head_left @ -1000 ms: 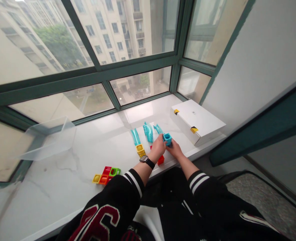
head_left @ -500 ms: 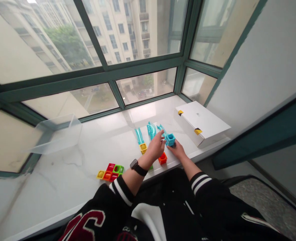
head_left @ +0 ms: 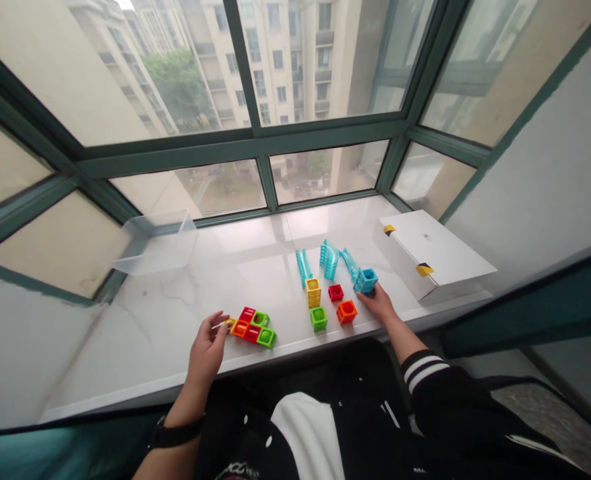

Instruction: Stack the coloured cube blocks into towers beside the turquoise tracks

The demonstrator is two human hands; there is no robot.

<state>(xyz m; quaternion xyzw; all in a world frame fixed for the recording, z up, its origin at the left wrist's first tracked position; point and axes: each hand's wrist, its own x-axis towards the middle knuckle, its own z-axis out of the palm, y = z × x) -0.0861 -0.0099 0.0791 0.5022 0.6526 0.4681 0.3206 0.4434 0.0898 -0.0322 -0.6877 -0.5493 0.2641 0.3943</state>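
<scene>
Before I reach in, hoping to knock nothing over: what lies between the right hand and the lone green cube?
An orange cube lies there, in the head view.

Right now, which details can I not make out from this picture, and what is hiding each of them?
In the head view:
Leftmost yellow block: partly covered by the left hand; whether that hand grips it is unclear.
Right hand: some of it is hidden behind the blue block.
White box: closed, so its inside is hidden; the mark on top is too small to read.
Left forearm: cut off by the bottom edge.
</scene>
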